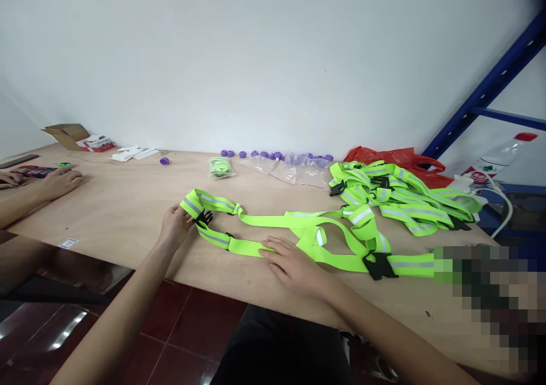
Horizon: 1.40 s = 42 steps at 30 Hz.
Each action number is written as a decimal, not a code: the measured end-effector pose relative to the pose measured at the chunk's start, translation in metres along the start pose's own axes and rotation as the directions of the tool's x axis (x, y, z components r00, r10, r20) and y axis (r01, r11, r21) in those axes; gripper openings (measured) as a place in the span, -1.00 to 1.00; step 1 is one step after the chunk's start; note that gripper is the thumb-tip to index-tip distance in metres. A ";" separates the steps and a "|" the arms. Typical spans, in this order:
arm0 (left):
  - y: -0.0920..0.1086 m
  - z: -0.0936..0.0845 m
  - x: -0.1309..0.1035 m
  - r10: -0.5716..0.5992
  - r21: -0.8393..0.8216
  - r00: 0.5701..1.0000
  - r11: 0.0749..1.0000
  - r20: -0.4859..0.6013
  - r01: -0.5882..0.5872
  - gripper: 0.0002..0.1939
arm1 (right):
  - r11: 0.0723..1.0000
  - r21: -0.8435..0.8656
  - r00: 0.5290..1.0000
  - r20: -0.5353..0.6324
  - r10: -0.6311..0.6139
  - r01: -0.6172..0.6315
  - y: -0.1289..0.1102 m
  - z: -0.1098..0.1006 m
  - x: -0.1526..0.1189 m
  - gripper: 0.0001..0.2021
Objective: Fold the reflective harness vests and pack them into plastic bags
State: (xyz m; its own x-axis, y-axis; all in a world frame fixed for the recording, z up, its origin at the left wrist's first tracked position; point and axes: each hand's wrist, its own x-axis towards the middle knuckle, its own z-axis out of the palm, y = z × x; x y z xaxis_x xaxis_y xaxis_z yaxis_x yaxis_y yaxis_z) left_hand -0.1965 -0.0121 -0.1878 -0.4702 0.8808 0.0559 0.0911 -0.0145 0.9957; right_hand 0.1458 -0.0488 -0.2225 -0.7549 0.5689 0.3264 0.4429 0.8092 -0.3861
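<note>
A neon-green reflective harness (260, 221) with silver stripes lies stretched across the wooden table, its straps looped and partly twisted. My left hand (176, 226) is closed on the left end of the harness, beside a black side-release buckle (205, 217). My right hand (294, 263) lies palm down over the lower strap, fingers extended and touching it. A larger black buckle (379, 266) is on the harness to the right, where a strap runs on into a pixelated area that hides its end.
Behind on the right, a pile of similar harnesses (405, 197) lies before a red plastic bag (396, 160). Clear bags (294, 172), purple rolls (264, 154) and a packed bundle (220, 167) line the back. Another person's hand (62, 183) rests at left. A bottle (497, 160) stands right.
</note>
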 end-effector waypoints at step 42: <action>0.026 -0.004 -0.010 0.199 0.790 0.932 0.495 0.304 -0.363 -0.49 | 1.000 0.015 0.999 -0.031 0.023 -0.023 0.000 0.003 -0.001 -0.65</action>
State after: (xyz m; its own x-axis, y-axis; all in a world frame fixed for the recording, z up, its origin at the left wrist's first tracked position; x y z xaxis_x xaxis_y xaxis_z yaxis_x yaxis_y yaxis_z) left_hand -0.1933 -0.0235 -0.1623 -0.1533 0.9616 0.2275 0.9089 0.0469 0.4145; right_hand 0.1454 -0.0497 -0.2253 -0.7292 0.5918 0.3436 0.4526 0.7936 -0.4066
